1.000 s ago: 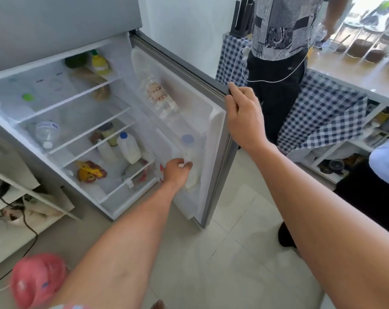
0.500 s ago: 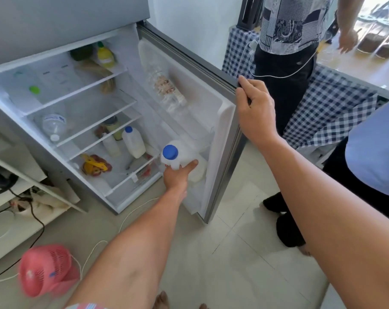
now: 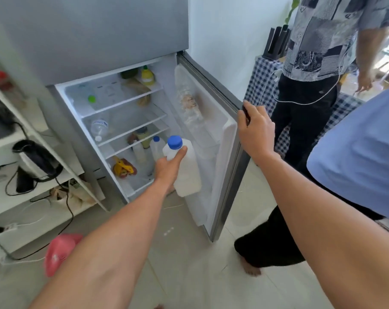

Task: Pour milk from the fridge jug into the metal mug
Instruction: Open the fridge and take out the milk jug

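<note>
Milk jug in hand at the open fridge!
Left hand (image 3: 168, 169) has its fingers clamped round the milk jug (image 3: 184, 166) just below the blue cap (image 3: 174, 142); right hand (image 3: 255, 130) grips the fridge door (image 3: 227, 152) edge.

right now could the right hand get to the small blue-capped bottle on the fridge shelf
Probably not easily. The right hand grips the door edge, and the milk jug held by the left hand hangs right in front of the small bottle.
</note>
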`<state>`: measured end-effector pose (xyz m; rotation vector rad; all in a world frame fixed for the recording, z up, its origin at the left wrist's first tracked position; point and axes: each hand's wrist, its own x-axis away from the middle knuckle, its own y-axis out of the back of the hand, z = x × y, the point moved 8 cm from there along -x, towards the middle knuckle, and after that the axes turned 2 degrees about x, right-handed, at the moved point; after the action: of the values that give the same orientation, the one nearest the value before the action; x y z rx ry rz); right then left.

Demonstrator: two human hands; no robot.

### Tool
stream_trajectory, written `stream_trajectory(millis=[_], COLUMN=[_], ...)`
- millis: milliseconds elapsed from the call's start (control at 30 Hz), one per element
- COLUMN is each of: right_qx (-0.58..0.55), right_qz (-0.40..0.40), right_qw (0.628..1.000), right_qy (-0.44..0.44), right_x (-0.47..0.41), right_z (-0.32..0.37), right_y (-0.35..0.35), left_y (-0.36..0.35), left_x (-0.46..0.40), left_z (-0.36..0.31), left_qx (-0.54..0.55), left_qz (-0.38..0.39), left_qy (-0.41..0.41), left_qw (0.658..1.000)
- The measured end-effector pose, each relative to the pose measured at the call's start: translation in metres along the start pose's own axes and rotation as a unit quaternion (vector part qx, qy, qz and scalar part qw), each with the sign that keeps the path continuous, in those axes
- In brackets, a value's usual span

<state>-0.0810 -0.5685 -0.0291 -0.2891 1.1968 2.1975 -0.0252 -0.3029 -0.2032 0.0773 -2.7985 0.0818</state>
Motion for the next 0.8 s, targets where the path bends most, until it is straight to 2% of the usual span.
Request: stream_trajectory(millis=[433, 800], right_qx=[0.034, 0.041], right_qz=[0.000, 0.057], right_qw=[0.995, 0.990], right_qy=[0.089, 0.124], right_x=[0.041, 0.046], right_z=[0.148, 0.279], right_y=[-0.076, -0.191], left_y=[0.169, 0.305], left_x=[-0.008, -0.060], left_z=[-0.074, -0.108], left_qx=[-0.055, -0.056], left_qz=[-0.094, -0.102], left_qy=[-0.040, -0.053], left_qw=[0.993, 0.992])
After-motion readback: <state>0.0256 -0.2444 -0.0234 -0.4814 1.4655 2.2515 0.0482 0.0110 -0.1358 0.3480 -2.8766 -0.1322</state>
